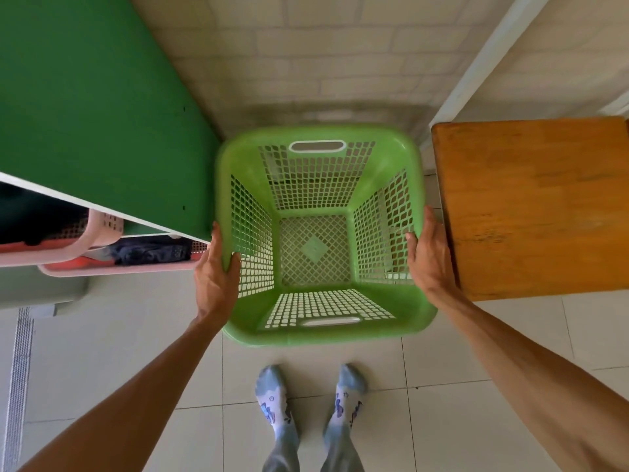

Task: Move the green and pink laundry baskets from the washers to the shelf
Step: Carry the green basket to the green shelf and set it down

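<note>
Green lattice-walled basket [318,247] — empty; left hand [215,277] and right hand [429,253] fingers curled over its rim.

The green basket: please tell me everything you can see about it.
The green basket looks like light green plastic, squarish with rounded corners, a smooth rim and lattice walls and bottom. A slot handle is cut in the far wall and another in the near wall. It is empty and upright, between a green shelf unit and a wooden table, above the tiled floor. The left hand grips its left rim; the right hand holds its right rim.
</note>
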